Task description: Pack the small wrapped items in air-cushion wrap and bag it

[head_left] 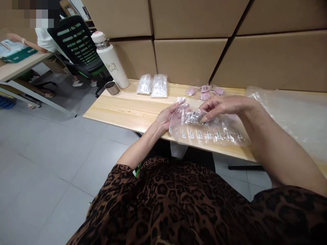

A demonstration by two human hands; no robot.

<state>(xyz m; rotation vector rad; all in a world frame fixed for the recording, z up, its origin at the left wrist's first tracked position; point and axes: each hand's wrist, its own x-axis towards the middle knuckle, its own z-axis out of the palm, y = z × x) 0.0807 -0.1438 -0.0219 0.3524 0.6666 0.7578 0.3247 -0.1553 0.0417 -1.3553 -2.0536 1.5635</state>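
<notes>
My left hand (167,117) is closed on the left side of a clear plastic bag (191,131) near the front edge of the table. A row of small printed marks runs along the lower part of the bag. My right hand (217,107) has its fingers pinched on a small clear packet (194,117) with grey contents, which lies over or inside the bag; I cannot tell which. Several small pink packets (204,89) lie just behind my right hand.
On the wooden table (117,110) stand a white bottle (113,66), a metal cup (111,88) and two white-filled packets (159,85). Clear plastic sheeting (293,119) covers the right side. Stacked cardboard boxes (189,59) form a wall behind. A person (47,37) sits at another table, left.
</notes>
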